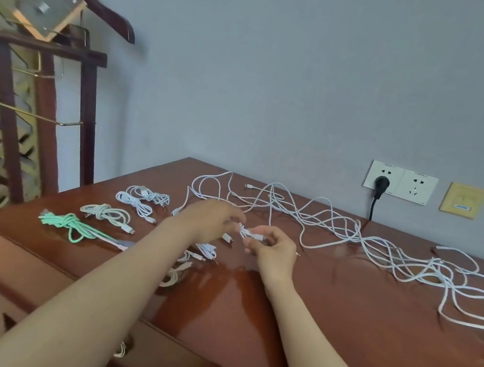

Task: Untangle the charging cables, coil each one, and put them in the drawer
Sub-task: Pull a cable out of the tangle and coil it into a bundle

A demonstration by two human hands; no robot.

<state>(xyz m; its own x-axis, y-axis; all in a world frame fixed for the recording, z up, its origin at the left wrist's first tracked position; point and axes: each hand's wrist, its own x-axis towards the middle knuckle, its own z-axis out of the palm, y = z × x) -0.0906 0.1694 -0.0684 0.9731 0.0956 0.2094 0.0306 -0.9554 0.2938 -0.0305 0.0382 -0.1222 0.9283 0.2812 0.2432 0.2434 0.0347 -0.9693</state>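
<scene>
Above the middle of the brown wooden table (336, 341), my left hand (212, 220) and my right hand (271, 248) meet on a small white cable (250, 234). My right hand pinches its bundled end; my left hand, blurred, holds the other side. A long tangle of white cables (382, 247) sprawls from the table's back to its right edge. On the left lie coiled cables: a green one (72, 226), a beige one (106, 213) and two white ones (139, 202). More small white cables (207, 252) lie under my left forearm. The drawer front (174, 360) runs below the table's edge.
A black plug (380, 186) sits in a white wall socket behind the table, its cord dropping to the tabletop. A dark wooden rack (43, 88) with a hanger stands at the left beside a lattice screen.
</scene>
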